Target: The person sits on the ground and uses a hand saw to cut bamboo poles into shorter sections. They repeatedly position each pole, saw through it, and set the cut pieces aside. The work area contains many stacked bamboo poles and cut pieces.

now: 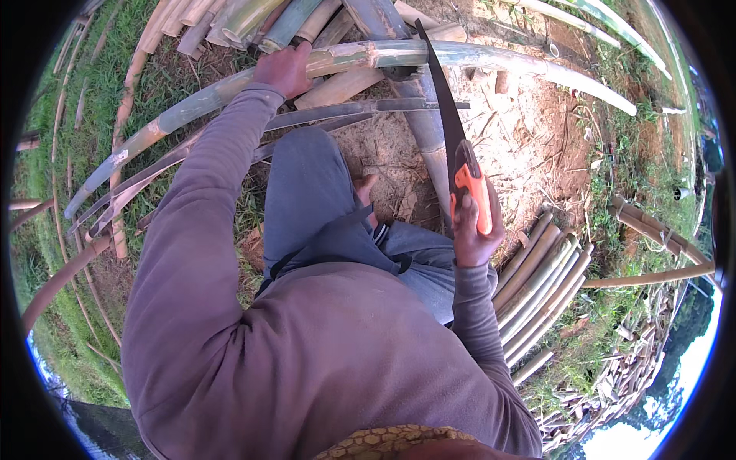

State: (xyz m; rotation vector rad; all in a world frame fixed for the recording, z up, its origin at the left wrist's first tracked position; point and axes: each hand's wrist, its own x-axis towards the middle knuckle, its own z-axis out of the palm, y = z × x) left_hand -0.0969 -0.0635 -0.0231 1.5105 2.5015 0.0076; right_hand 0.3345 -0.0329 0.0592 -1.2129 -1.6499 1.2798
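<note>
A long green bamboo pole (pixel 529 63) lies crosswise in front of me, over another bamboo pole (pixel 427 138) that runs toward me. My left hand (pixel 285 70) grips the crosswise pole left of its middle, its fingers closed over the top. In my right hand (pixel 477 226) is a hand saw (pixel 448 107) with an orange handle and a dark, tapering blade. The fingers are wrapped round the handle. The blade crosses the pole right of my left hand, its tip pointing away from me. Whether its teeth are in the bamboo I cannot tell.
Split bamboo strips (pixel 330 115) lie just nearer than the pole. Cut bamboo pieces (pixel 245 23) are heaped at the far left. A stack of bamboo lengths (pixel 537 287) lies by my right forearm. My bent knee (pixel 307 153) is close to the strips. Sawdust covers the ground.
</note>
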